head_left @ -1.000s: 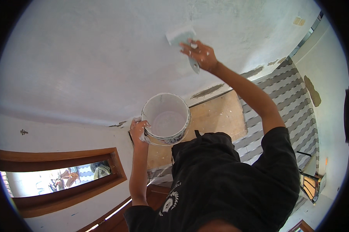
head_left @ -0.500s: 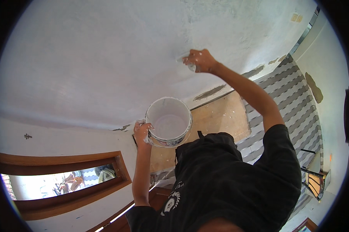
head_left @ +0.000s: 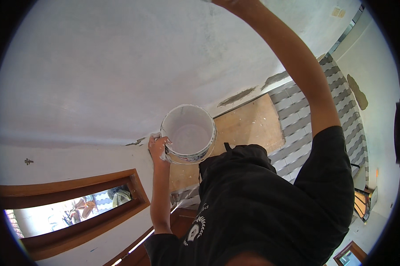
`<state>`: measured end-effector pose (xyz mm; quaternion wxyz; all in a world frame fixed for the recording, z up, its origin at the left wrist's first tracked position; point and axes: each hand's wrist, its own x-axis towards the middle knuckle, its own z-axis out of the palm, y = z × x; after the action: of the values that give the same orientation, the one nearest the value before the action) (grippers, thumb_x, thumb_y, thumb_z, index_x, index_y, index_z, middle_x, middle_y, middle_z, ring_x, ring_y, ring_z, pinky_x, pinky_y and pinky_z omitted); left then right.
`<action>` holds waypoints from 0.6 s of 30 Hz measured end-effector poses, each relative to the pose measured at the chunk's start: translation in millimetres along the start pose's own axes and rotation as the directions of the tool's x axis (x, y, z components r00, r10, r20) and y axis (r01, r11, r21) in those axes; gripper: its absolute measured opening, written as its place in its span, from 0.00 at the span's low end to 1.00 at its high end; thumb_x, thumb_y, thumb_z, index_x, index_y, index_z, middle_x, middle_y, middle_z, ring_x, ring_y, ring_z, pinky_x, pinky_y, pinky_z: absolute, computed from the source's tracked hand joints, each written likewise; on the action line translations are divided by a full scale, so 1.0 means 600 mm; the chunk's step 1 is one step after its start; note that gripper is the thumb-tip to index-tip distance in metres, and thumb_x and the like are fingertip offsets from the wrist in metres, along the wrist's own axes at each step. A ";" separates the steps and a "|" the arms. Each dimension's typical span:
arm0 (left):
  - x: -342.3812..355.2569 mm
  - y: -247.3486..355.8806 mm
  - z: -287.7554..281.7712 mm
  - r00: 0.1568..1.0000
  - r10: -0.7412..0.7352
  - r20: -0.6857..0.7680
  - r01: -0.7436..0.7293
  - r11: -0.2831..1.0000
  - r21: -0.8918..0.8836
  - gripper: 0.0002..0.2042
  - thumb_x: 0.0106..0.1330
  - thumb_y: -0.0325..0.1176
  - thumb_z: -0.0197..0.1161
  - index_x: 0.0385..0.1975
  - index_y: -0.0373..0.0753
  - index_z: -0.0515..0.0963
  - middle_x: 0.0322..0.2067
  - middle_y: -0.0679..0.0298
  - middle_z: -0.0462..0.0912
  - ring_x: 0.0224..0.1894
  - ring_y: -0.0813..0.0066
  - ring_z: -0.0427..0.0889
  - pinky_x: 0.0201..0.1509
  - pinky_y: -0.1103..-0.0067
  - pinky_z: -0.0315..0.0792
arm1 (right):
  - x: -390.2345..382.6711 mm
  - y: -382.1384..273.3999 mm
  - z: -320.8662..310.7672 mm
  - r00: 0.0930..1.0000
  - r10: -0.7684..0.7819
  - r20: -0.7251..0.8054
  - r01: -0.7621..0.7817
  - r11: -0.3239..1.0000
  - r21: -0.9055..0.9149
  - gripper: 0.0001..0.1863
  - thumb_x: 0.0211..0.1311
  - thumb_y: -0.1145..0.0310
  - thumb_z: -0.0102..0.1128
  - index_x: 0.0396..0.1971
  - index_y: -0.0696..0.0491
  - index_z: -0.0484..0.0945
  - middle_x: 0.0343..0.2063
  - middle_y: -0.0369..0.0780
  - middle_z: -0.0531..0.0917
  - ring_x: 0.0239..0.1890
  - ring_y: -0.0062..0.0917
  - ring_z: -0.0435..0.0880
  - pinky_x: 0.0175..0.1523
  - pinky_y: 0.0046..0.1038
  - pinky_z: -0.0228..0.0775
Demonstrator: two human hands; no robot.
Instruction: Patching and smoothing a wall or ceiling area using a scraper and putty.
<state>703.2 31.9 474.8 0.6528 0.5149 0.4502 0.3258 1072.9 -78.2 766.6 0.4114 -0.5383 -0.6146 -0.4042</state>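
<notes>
My left hand (head_left: 158, 148), smeared with white, grips the rim of a white bucket (head_left: 189, 153) on its left side. The bucket tilts so that its inside shows, with a pale coating on the walls and a whitish bottom. My right arm stretches far up along the pale wall (head_left: 120, 66). Only part of my right hand (head_left: 235, 3) shows, cut off by the upper edge. At its fingertips is a small pale bit of a flat scraper (head_left: 206, 1); most of that tool is out of view.
Below the bucket lies a tan board (head_left: 248, 124) with white specks, on a grey-and-white patterned floor (head_left: 297, 115). Bare grey patches (head_left: 237, 96) mark the wall's foot. A wood-framed opening (head_left: 76, 213) is at lower left, and a chair (head_left: 362, 206) stands at far right.
My right hand has swept up the wall to the upper edge of the view, taking the scraper along. The bucket and my left hand sit slightly higher and further left in view.
</notes>
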 end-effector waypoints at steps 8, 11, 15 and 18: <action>-0.004 -0.012 -0.005 0.999 -0.020 -0.043 0.019 0.999 -0.030 0.10 0.42 0.19 0.56 0.27 0.33 0.70 0.18 0.61 0.75 0.19 0.73 0.74 0.24 0.78 0.68 | -0.265 -0.004 0.175 0.997 -0.075 -0.030 0.068 0.981 -0.182 0.12 0.51 0.68 0.63 0.38 0.47 0.84 0.47 0.30 0.82 0.45 0.26 0.80 0.40 0.24 0.78; 0.004 -0.022 -0.013 1.000 0.002 -0.024 -0.003 0.998 -0.059 0.10 0.42 0.19 0.56 0.26 0.33 0.70 0.18 0.60 0.76 0.19 0.73 0.74 0.24 0.78 0.68 | -0.376 -0.034 0.182 0.994 -0.025 0.109 0.044 0.984 -0.173 0.09 0.50 0.68 0.63 0.34 0.46 0.84 0.50 0.28 0.81 0.47 0.27 0.79 0.38 0.25 0.79; 0.001 -0.008 -0.010 1.000 -0.001 -0.026 0.003 0.999 0.050 0.10 0.41 0.19 0.57 0.26 0.34 0.69 0.18 0.60 0.76 0.18 0.73 0.74 0.24 0.79 0.68 | -0.481 -0.065 0.199 0.970 0.031 0.239 -0.005 0.994 -0.111 0.12 0.49 0.69 0.61 0.36 0.45 0.83 0.50 0.28 0.81 0.49 0.28 0.78 0.39 0.27 0.78; -0.006 0.000 -0.003 1.000 0.005 -0.025 -0.006 1.000 -0.026 0.10 0.40 0.19 0.57 0.25 0.34 0.68 0.17 0.60 0.75 0.17 0.73 0.73 0.23 0.80 0.67 | -0.524 -0.086 0.203 0.934 0.084 0.347 -0.051 0.993 -0.102 0.13 0.49 0.69 0.61 0.38 0.44 0.83 0.50 0.28 0.81 0.50 0.27 0.78 0.39 0.28 0.77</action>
<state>700.4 29.6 475.5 0.6527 0.5035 0.4526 0.3399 1038.9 -71.8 427.4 0.2839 -0.6405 -0.6402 -0.3151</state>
